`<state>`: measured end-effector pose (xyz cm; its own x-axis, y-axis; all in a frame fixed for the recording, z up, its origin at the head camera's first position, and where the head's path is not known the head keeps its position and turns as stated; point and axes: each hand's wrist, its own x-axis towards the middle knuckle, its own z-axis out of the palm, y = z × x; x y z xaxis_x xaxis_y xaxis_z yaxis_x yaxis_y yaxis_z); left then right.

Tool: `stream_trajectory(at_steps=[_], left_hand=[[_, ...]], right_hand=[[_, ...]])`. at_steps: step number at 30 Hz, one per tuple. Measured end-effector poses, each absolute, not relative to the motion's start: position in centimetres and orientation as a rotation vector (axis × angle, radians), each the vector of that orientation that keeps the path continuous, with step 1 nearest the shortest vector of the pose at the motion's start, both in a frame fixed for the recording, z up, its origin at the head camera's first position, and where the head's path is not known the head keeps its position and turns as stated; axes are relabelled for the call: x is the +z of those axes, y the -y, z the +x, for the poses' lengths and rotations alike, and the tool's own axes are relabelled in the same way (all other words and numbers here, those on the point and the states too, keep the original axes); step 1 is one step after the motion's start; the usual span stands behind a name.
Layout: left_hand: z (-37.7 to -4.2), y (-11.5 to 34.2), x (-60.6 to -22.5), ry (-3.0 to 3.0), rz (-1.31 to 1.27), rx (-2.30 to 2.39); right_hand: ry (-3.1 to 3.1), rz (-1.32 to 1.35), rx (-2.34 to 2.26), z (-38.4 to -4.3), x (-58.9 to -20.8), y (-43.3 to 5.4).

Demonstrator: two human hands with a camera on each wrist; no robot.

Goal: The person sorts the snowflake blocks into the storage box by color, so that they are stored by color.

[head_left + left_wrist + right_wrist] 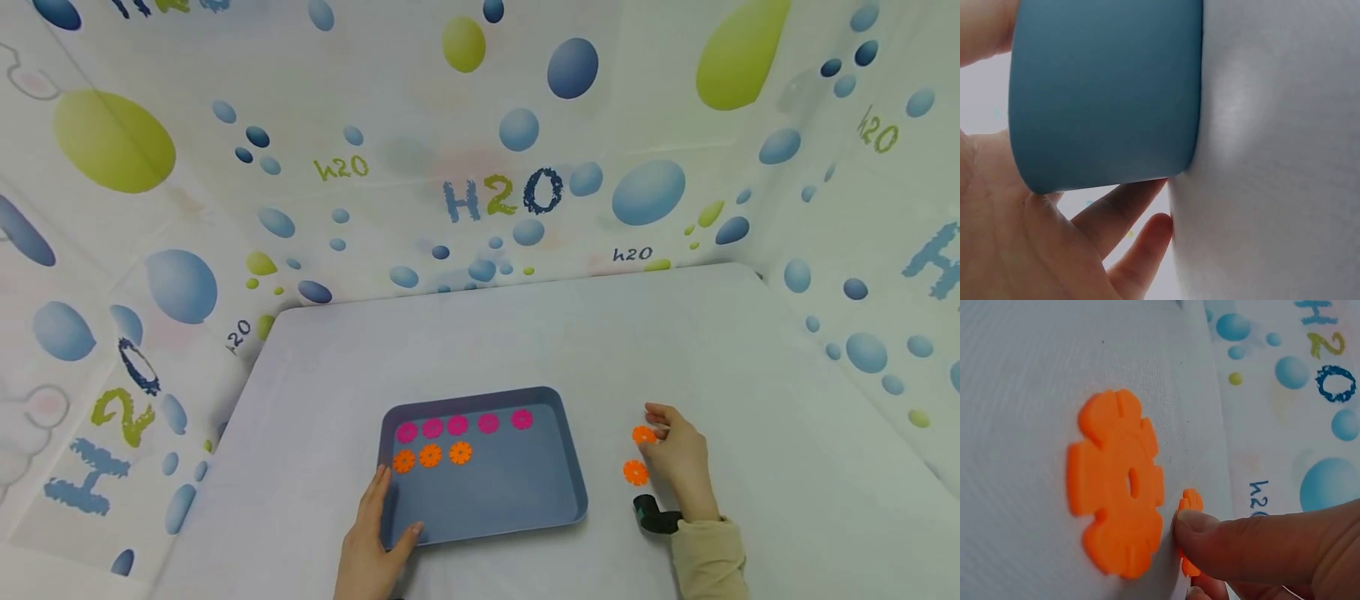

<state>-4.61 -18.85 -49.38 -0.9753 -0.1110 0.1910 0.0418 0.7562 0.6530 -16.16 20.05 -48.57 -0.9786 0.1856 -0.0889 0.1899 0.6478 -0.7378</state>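
A blue-grey tray lies on the white table, its near left corner between the thumb and fingers of my left hand. The left wrist view shows the tray's outer wall close up, my fingers beside it. Inside sit a row of several pink flower-shaped discs and below it three orange ones. Right of the tray, my right hand pinches an orange flower-shaped disc at the table, the thumb covering part of it. Nearer me lies another orange disc, flat and untouched.
A black strap-like device sits at my right wrist. Behind the table and at both sides hang white sheets printed with blue and green drops and "H2O" lettering.
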Motion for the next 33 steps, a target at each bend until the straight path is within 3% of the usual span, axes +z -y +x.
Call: stream_trajectory(at_steps=[24,33], left_hand=[[-4.5,18.9,-49.2,2.737,0.063,-1.008],[-4.5,18.9,-49.2,2.746,0.067,-1.047]], right_hand=[[-2.807,0.342,-1.148,-16.0,-47.9,-21.6],[-2.554,0.342,-1.528,-17.2,-46.9,-19.5]])
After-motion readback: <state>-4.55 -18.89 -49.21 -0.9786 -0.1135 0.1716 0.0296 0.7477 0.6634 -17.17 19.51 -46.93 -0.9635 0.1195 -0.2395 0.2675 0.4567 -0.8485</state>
